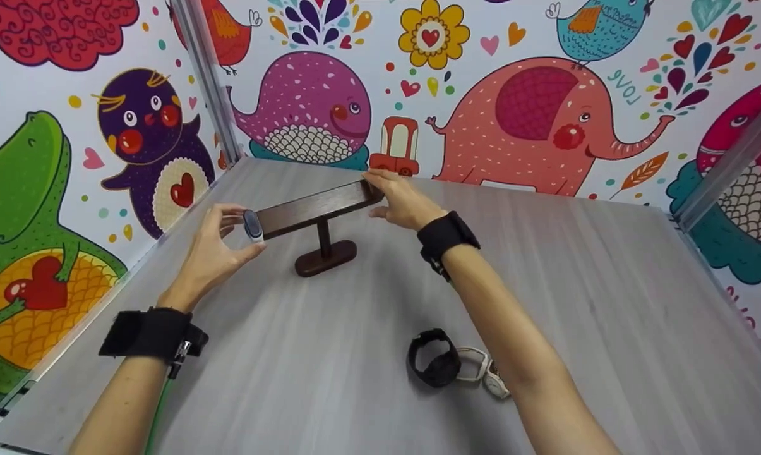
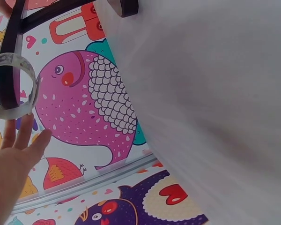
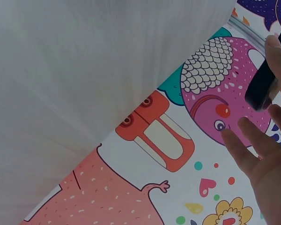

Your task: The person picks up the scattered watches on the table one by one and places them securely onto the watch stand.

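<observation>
A dark wooden watch stand (image 1: 320, 205), a tilted bar on a post with an oval base (image 1: 325, 258), stands towards the back left of the table. Around the bar's left end is a pale-banded watch (image 1: 252, 225); its band (image 2: 25, 110) loops the bar in the left wrist view. My left hand (image 1: 213, 253) holds this watch between thumb and fingers. At the bar's other end, my right hand (image 1: 405, 199) grips the wood, fingers over the top and thumb below. Some of its fingers (image 3: 243, 154) are spread in the right wrist view.
A black watch (image 1: 435, 358), a pale square-looking band (image 1: 473, 364) and a light round-faced watch (image 1: 496, 382) lie on the grey table (image 1: 329, 379), partly beneath my right forearm. Cartoon-printed walls (image 1: 468, 38) enclose the back and sides.
</observation>
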The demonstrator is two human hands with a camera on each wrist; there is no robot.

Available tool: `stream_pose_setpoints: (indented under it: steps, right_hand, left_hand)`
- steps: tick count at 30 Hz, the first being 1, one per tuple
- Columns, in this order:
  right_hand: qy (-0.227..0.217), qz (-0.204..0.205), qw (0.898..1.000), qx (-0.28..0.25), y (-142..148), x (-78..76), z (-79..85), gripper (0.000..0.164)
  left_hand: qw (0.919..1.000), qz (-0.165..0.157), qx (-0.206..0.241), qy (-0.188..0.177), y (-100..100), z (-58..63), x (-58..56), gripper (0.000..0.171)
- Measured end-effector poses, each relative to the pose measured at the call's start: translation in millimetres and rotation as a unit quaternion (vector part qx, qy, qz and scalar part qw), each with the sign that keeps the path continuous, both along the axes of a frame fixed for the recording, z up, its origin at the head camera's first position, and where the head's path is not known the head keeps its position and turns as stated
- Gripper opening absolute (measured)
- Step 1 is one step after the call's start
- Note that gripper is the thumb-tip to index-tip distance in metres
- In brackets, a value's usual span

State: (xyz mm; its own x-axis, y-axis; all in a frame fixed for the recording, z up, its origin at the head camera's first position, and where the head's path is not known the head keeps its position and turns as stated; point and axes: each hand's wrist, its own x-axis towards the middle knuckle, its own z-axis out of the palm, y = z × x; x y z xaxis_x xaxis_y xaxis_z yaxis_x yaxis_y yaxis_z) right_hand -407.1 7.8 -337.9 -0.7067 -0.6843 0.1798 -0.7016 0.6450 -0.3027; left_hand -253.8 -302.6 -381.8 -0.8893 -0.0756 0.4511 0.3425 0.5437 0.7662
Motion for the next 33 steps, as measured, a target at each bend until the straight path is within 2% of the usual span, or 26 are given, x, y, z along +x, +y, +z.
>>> stream_pose_setpoints:
  steps: [12,21,26,33]
  right_hand:
    - [0.029,0.011,0.999,-0.016,-15,5.2,-8.6,0.055]
    - [0.055,0.026,0.998,-0.017,-13,6.0,-9.3,0.052]
    - [0.069,0.02,0.997,-0.012,-10,5.2,-9.3,0.053]
    - [0.07,0.008,0.997,-0.01,-9,4.0,-11.0,0.054]
  left_hand:
    - [0.9999,0.009,-0.008,-0.009,-4,-4.9,0.6,0.068]
    - [1.0,0.007,-0.003,-0.006,-1,-6.0,-4.8,0.069]
    - [0.9999,0.006,0.01,-0.01,2,-4.6,-8.8,0.067]
    - [0.9999,-0.002,-0.005,-0.009,8,-3.8,-17.2,0.069]
